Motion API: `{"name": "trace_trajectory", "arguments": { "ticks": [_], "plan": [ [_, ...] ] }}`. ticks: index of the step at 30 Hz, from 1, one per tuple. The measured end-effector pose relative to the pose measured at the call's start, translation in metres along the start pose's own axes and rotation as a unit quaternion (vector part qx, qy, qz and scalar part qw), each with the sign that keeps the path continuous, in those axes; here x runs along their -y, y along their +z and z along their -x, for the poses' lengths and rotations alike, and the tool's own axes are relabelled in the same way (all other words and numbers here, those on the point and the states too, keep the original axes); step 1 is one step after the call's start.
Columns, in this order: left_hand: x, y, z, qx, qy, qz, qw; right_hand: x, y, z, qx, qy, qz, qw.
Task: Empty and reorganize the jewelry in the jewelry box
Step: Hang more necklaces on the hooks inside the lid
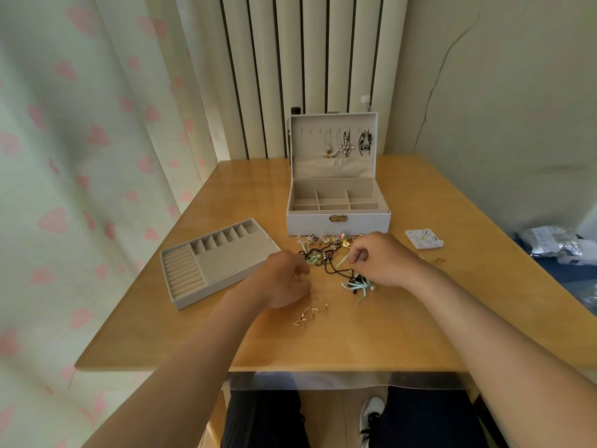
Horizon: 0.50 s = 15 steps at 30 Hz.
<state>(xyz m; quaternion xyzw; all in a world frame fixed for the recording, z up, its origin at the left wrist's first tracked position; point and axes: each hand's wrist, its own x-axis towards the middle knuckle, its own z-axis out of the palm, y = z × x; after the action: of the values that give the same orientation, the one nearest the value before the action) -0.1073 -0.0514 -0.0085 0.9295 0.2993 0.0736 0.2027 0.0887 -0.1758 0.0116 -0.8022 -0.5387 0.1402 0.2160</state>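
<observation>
A white jewelry box (338,221) stands open at the table's far middle, its beige compartments bare, with several pieces hanging inside the raised lid (349,145). Its removable tray (232,260) lies to the left. A tangled pile of jewelry (326,253), black cords and mint ribbons lies in front of the box. My left hand (277,282) hovers at the pile's left edge with fingers curled, seemingly pinching a small gold piece. My right hand (381,257) is over the pile's right side, fingertips pinched on something small. Gold wire pieces (310,313) lie nearer me.
A small white card of earrings (424,239) lies right of the box, with a tiny orange piece (439,260) near it. Plastic bags (555,244) sit off the table's right edge. Curtains hang on the left. The wooden table (323,344) meets a wall behind.
</observation>
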Motion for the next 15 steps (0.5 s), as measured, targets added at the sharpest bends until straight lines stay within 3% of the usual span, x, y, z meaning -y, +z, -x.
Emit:
{"name": "trace_trajectory", "arguments": {
  "ticks": [8, 15],
  "plan": [
    [-0.009, 0.006, -0.012, -0.029, 0.050, -0.017, 0.998, -0.011, -0.003, 0.001, 0.015, 0.005, 0.052, 0.999],
    [-0.026, 0.025, -0.041, 0.022, 0.092, -0.094, 0.991, 0.003, 0.009, -0.014, 0.045, 0.032, 0.101, 0.993]
  ]
}}
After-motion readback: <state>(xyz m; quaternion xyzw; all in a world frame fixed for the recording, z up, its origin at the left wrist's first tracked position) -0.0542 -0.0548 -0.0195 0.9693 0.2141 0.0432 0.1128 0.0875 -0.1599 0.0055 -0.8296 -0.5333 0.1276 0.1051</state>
